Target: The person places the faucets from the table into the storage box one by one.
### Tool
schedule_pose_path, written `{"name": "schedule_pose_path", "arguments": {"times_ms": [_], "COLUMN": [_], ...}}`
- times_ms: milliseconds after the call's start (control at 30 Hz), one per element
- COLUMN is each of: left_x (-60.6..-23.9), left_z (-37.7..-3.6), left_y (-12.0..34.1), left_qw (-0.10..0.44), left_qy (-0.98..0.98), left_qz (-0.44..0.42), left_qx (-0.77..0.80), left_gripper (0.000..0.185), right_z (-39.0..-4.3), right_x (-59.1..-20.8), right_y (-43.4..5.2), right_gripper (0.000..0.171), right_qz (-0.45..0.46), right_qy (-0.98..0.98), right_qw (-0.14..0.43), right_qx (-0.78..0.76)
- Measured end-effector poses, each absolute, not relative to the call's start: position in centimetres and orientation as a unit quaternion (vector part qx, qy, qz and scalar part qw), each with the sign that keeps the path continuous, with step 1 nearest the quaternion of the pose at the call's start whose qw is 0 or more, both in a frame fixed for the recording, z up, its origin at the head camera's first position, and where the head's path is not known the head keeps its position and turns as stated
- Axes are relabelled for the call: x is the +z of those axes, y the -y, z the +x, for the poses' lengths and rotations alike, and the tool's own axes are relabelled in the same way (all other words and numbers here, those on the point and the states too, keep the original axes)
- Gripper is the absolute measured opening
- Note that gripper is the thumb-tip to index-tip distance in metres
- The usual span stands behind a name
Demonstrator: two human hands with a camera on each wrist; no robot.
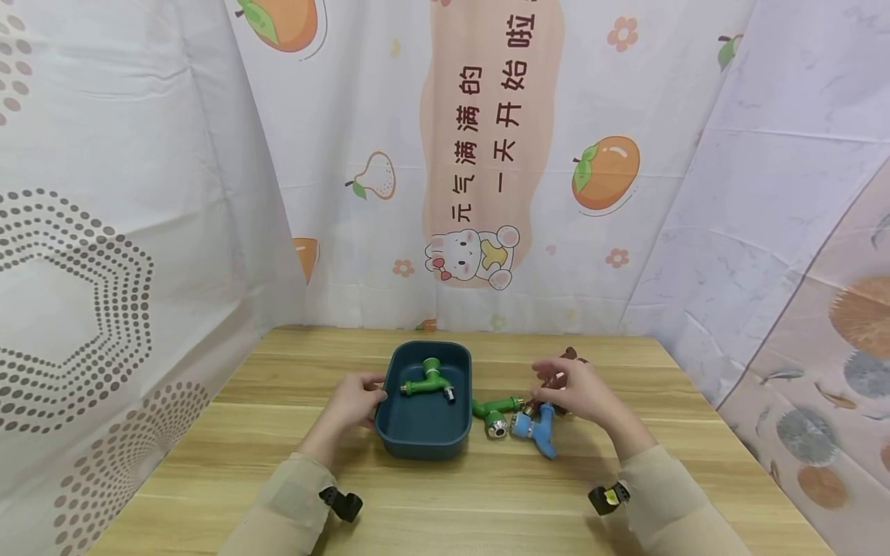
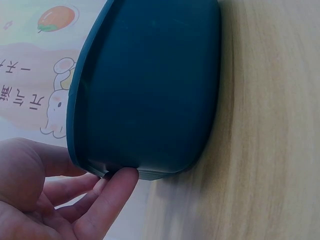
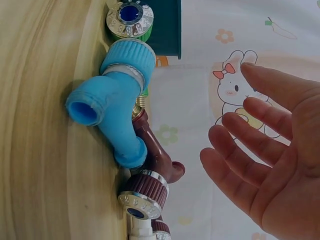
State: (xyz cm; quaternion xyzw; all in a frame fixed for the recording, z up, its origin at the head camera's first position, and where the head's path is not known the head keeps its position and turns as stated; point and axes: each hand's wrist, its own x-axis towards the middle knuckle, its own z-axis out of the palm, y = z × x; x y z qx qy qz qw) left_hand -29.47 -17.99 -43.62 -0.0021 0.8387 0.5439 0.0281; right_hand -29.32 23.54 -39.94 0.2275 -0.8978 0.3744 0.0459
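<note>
A dark teal plastic basin (image 1: 424, 448) stands on the table, with a green faucet (image 1: 426, 384) lying inside. My left hand (image 1: 354, 398) holds the basin's left rim, thumb and fingers around its edge; in the left wrist view one fingertip (image 2: 127, 175) presses the outer wall. Right of the basin lie a second green faucet (image 1: 497, 413), a blue faucet (image 1: 538, 428) and dark red faucets (image 3: 155, 150). Above these my right hand (image 1: 570, 390) hovers with nothing in it, fingers (image 3: 240, 142) spread and slightly bent, apart from the faucets in the right wrist view.
A wooden table (image 1: 445, 510) carries everything. At its back hangs a printed curtain (image 1: 348, 255), with more cloth on both sides. A white piece (image 3: 142, 227) shows beyond the dark red faucets in the right wrist view.
</note>
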Motion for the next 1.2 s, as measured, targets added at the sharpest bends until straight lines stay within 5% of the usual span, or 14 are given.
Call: {"name": "schedule_pose_path", "arguments": {"times_ms": [600, 1200], "left_x": [-43.8, -43.9], "left_z": [-29.6, -29.6], "left_y": [18.1, 18.0], "left_qw": [0.025, 0.022], "left_qy": [-0.835, -0.835], "left_qz": [0.003, 0.003], "left_qx": [0.549, 0.550], "left_gripper": [0.042, 0.042], "right_z": [-29.0, -29.4], "right_x": [-41.3, -42.6], "right_y": [-24.5, -26.7], "right_gripper": [0.044, 0.044], "right_qz": [0.227, 0.169], "right_qy": [0.900, 0.910], "right_qw": [0.012, 0.050], "right_qx": [0.371, 0.375]}}
